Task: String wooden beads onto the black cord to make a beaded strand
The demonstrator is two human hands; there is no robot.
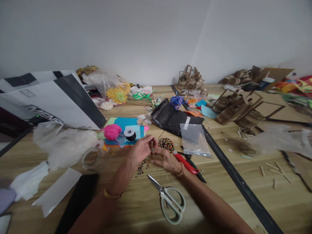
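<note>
Between my two hands hangs a short string of small coloured beads (152, 147). The fingers of my left hand (140, 151) are closed on its upper part. My right hand (168, 160) pinches at its lower end, though the fingertips partly hide the contact. Behind my right hand lies a heap of multicoloured beads (166, 144). Loose dark beads (141, 167) are scattered on the table below my left hand. A spool of black cord (130, 134) stands just beyond my left hand, with a thin dark line near it. Scissors (170, 201) with pale handles lie in front, blades slightly apart.
Red-handled pliers (186, 163) lie right of my right hand, near a clear zip bag (196, 139) and a black bubble pouch (168, 118). Pink yarn (112, 132) sits on coloured sheets. Small woven baskets (227, 105) stand at right, a big paper bag (48, 100) at left.
</note>
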